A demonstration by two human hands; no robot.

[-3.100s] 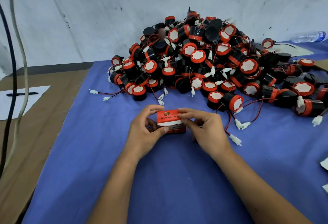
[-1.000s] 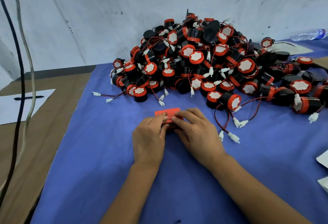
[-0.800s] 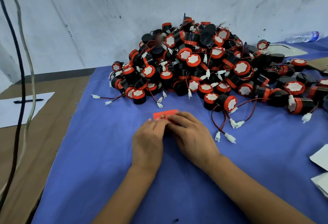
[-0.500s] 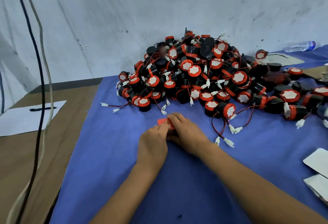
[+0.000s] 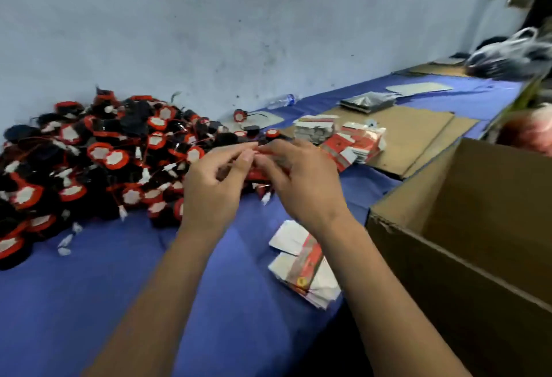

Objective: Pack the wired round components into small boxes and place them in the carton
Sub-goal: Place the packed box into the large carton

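Note:
A small red box [image 5: 259, 174] hangs above the blue table, held between both hands. My left hand [image 5: 215, 185] pinches its left end and my right hand [image 5: 301, 182] grips its right side; most of the box is hidden by fingers. A big heap of black and red round wired components [image 5: 98, 161] covers the table to the left. An open brown carton [image 5: 466, 245] stands at the right, next to my right forearm.
Flat red and white box blanks lie in a small stack [image 5: 304, 266] below my right hand and in a bigger pile [image 5: 352, 143] behind it. Cardboard sheets [image 5: 418, 134], a plastic bottle [image 5: 282, 101] and a plastic bag [image 5: 507, 57] lie farther back.
The view has swung right, so the carton and box blanks now show. Both hands have lifted the red box off the table and carried it to the right.

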